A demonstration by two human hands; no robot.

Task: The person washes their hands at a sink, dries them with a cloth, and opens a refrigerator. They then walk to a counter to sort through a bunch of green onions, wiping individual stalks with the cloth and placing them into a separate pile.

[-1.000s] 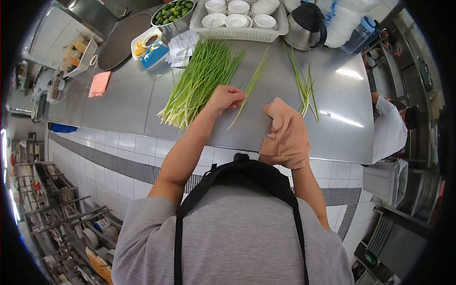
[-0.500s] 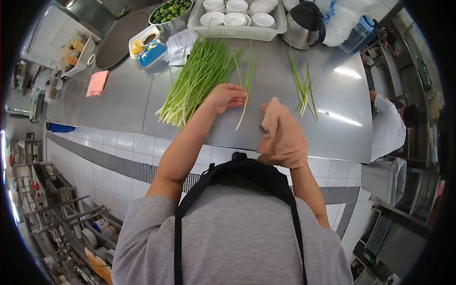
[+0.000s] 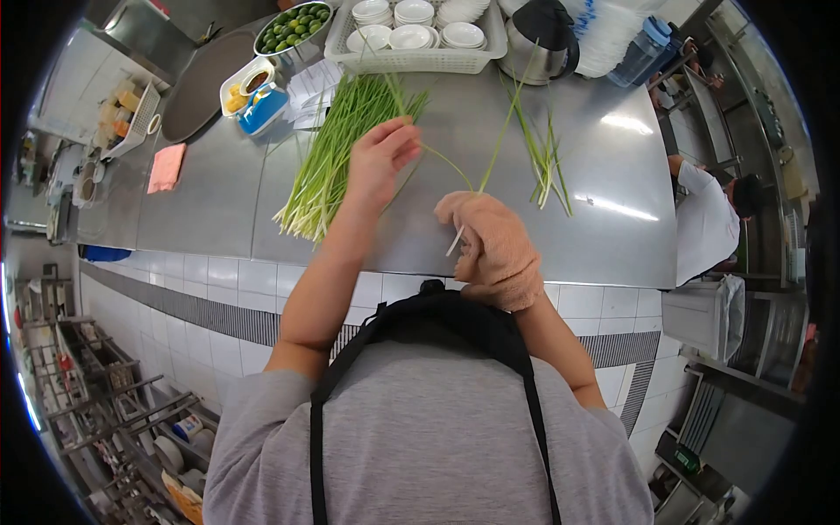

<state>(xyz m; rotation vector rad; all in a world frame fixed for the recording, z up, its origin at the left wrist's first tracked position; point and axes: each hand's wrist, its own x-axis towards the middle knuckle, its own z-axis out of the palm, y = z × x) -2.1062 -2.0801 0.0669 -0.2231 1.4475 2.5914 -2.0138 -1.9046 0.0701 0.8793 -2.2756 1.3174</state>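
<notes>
A long steel bench (image 3: pixel 612 236) fills the upper half of my head view, running left to right above a white-tiled front. The largest thing on it is a pile of chives (image 3: pixel 328 157), lying slantwise with pale root ends towards me and green tips towards the far edge. Behind it sits a white basket (image 3: pixel 411 59) of small bowls, with a steel kettle (image 3: pixel 538 39) just to its right. A small bunch (image 3: pixel 542 153) of chives lies apart, right of centre. A pink rag (image 3: pixel 166 166) lies far left. A second person in white (image 3: pixel 700 219) stands beyond the bench's right end.

My left hand (image 3: pixel 378 157) is lifted over the near end of the pile, its grip narrow, fingertips pinched on a green leaf. My right hand (image 3: pixel 490 254) is wrapped in a peach cloth (image 3: pixel 512 284) and closed. The cloth hides the fingers, but one stalk (image 3: pixel 454 241) is pinned in its folds.

That stalk's long axis runs from its white end, poking out at the cloth's near-left side, up and away to the right. A leaf arcs leftward to the left fingertips, so the stalk spans both hands. The right hand is nearer the root.
</notes>
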